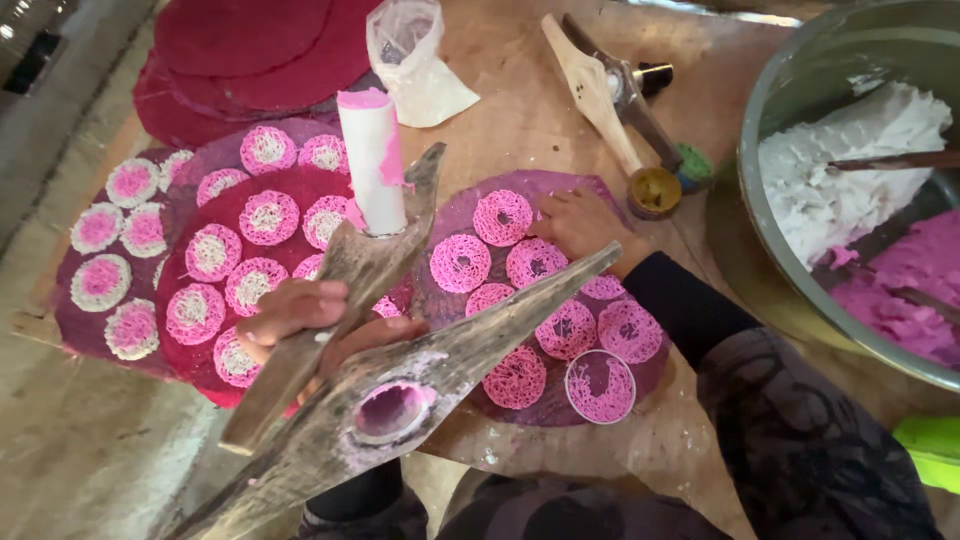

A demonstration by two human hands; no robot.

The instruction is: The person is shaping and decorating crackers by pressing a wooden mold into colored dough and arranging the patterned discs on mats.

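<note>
My left hand [300,318] grips a weathered wooden press [400,390] with two long handles, a pink-stained round hole and a white and pink plunger [373,160] standing up from it. My right hand [578,222] rests on a dark purple round mat [655,372], fingers down among several pink noodle nests [516,378]. The press hangs over the near edge of that mat. To the left lie other round mats [180,225] covered with several pink and white nests.
A big metal bowl [770,130] at the right holds white and pink dough. A second wooden press [600,90], a small yellow-lidded pot [654,190] and a plastic bag [412,60] lie at the back. Bare red mats [240,50] are stacked at top left.
</note>
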